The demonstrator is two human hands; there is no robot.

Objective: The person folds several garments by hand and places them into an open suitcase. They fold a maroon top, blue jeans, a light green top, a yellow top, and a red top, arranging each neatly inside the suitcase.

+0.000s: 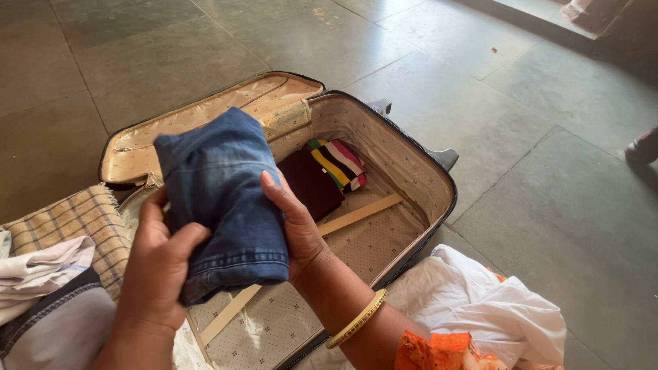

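Head view: both hands clasp a folded bundle of blue denim cloth above an open soft-sided suitcase with a beige dotted lining that lies on a grey stone-tile floor. The left hand is clamped around the bundle's lower left edge, fingers curled onto the cloth. The right hand, a gold bangle on its wrist, presses flat against the bundle's right side. Inside the case lie a folded dark maroon garment and, touching it, a folded striped multicoloured cloth. A checked beige cloth lies just left of the case; crumpled white fabric lies to its right.
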